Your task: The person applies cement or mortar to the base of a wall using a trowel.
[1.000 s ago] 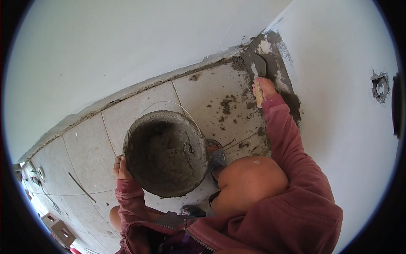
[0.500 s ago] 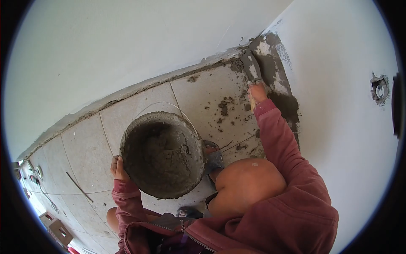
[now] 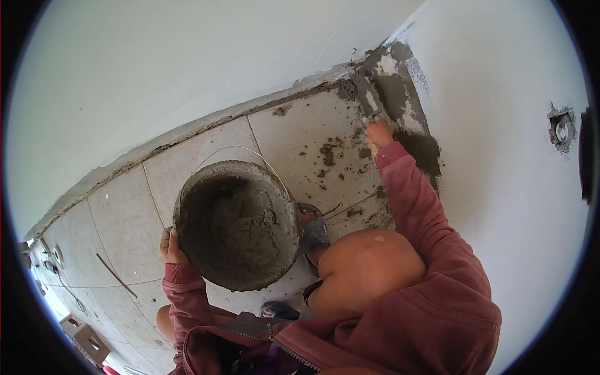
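Over mortar-spattered tiles (image 3: pixel 294 128), left fingers (image 3: pixel 167 245) clamp a crusted round bucket (image 3: pixel 219 171), right fingers (image 3: pixel 378 133) a trowel (image 3: pixel 370 98).

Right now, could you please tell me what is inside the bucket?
The bucket holds a lumpy grey mortar mix, with more crusted on its rim. The mix covers the bottom, so whatever lies beneath its surface cannot be seen.
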Tool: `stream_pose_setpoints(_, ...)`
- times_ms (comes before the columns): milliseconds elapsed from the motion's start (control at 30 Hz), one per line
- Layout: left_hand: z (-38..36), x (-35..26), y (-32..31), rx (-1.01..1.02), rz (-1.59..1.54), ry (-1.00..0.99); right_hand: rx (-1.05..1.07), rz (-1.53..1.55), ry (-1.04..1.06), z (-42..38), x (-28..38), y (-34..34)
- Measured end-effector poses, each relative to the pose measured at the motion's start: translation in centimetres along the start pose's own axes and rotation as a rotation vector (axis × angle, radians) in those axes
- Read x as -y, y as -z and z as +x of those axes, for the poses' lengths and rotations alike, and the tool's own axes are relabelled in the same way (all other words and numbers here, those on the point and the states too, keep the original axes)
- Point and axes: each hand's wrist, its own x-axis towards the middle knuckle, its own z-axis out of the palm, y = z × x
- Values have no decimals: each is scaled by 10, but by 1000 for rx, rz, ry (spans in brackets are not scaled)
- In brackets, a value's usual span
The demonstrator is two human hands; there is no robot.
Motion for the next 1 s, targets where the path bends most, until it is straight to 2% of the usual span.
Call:
stream_pose_setpoints(67, 0, -1, 0, -11, -11, 8, 66, -336, -67, 23, -44, -12)
stream_pose_setpoints(100, 0, 0, 0, -19, -20, 15, 72, -341, -64, 32, -54, -19)
stream_pose_setpoints(233, 3, 7, 2, -5, -95, 33, 79, 9, -174, 56, -86, -43)
stream_pose_setpoints(300, 4, 9, 7, 16, -59, 34, 72, 107, -191, 48, -70, -39)
stream_pose_setpoints(367, 7, 12, 10, -2, -22, -5, 417, -214, -164, 12, -20, -30)
stream_pose_setpoints(400, 5, 15, 10, -27, 5, -27, 419, -214, -164, 15, -24, -33)
stream_pose_setpoints(467, 3, 10, 5, -12, -15, -20, 138, -108, -149, 25, -33, -37)
stream_pose_setpoints(600, -2, -9, -1, 36, 16, 24, 97, -17, -238, 44, -46, -50)
stream_pose_setpoints(700, -2, -8, -7, 11, 0, 3, 127, -69, -164, 43, -38, -52)
stream_pose_setpoints(767, 0, -5, -8, -19, 17, -26, 289, -106, -125, 21, -22, -45)
stream_pose_setpoints(800, 0, -4, -7, -51, 28, -46, 293, -106, -124, 22, -24, -47)
stream_pose_setpoints(867, -2, -4, -6, -39, 5, -21, 91, 279, -236, 26, -31, -46)
stream_pose_setpoints(1000, 1, 2, 2, 0, -9, 10, 57, 148, -224, 38, -28, -55)
